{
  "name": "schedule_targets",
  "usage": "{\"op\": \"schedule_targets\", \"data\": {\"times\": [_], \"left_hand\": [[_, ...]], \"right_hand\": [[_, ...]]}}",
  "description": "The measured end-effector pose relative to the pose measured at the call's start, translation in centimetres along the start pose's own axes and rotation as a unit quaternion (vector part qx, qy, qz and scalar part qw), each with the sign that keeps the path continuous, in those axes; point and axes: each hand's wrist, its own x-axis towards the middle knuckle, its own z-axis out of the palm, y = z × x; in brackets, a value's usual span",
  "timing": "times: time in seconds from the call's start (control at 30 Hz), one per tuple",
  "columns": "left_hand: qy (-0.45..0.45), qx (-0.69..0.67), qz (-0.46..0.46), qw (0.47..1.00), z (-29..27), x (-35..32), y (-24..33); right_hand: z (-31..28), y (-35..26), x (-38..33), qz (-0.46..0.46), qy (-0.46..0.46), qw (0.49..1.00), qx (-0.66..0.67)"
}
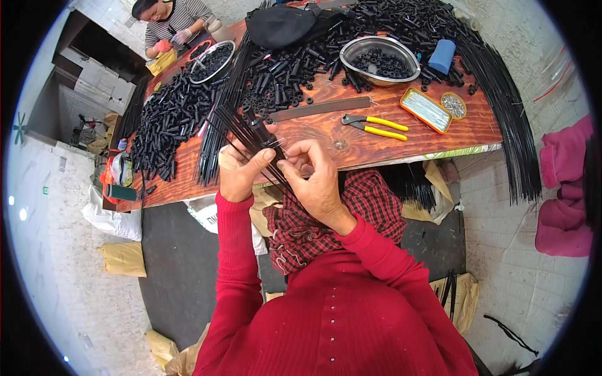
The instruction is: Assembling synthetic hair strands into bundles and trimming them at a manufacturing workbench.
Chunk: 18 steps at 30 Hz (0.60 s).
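Observation:
A bunch of thin black rods (233, 125), much like umbrella ribs, fans out from my left hand (241, 170). With them that hand grips a black tubular fitting (259, 130), held tilted over the table's near edge. My right hand (312, 178) meets it from the right, thumb and forefinger pinched together at the fitting's lower end. A fine wire seems to show between the hands, but what the right fingertips hold is too small to make out. Some rod ends run down past my right hand, partly hidden by it.
On the wooden table (439, 135) lie yellow-handled pliers (376, 124), a flat metal bar (323, 108), an orange tray of pins (426, 109) and a steel bowl (380, 78) of small black parts. Heaped black fittings (166, 119) spread across it. A co-worker (179, 25) sits at far left.

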Motion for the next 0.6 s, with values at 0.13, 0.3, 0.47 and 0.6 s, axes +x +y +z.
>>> {"op": "schedule_targets", "data": {"times": [0.13,0.3,0.47,0.6], "left_hand": [[-0.010,-0.025,0.010,1.000,-0.2,-0.1,0.1],[-0.054,-0.022,0.010,0.998,-0.4,1.0,0.3],[-0.064,-0.026,0.003,0.998,0.0,1.1,-0.1],[-0.065,-0.020,0.002,0.998,0.4,1.4,0.1]], "right_hand": [[-0.7,0.3,0.1,0.131,-0.042,0.988,0.075],[-1.2,1.4,1.1,0.188,-0.085,0.964,0.169],[-1.7,1.7,1.3,0.215,-0.105,0.954,0.181],[-1.3,0.6,1.1,0.124,-0.045,0.991,0.014]]}}
